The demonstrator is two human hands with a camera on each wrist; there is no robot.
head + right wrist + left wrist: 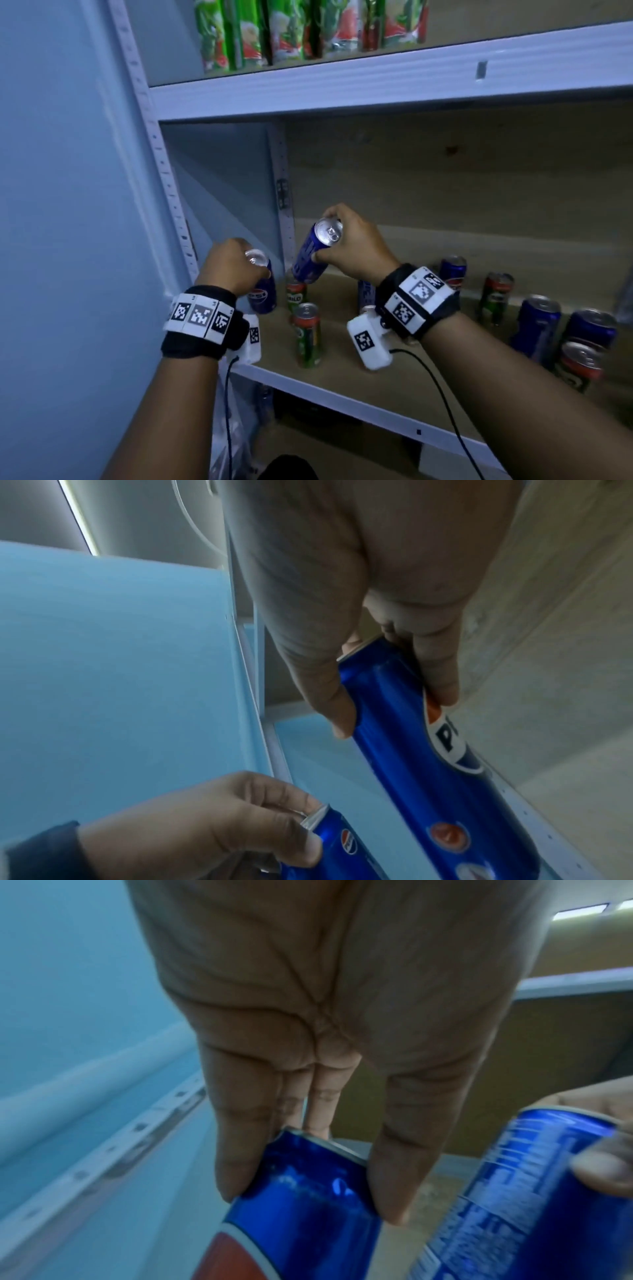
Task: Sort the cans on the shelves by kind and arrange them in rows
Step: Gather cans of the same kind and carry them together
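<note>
While both of your hands hover above the near left corner of the shelf [342,377], each one grips a blue Pepsi can by its top end. Your left hand [230,265] curls its fingers round the left Pepsi can [263,291], which hangs almost upright. Your right hand [352,243] clasps the right Pepsi can [313,255], tilted with its bottom end toward the left one. Below them two green Milo cans [308,334] stand on the shelf, one behind the other. More blue and green cans [537,325] stand mixed farther right. Green packets [291,31] line the upper shelf.
</note>
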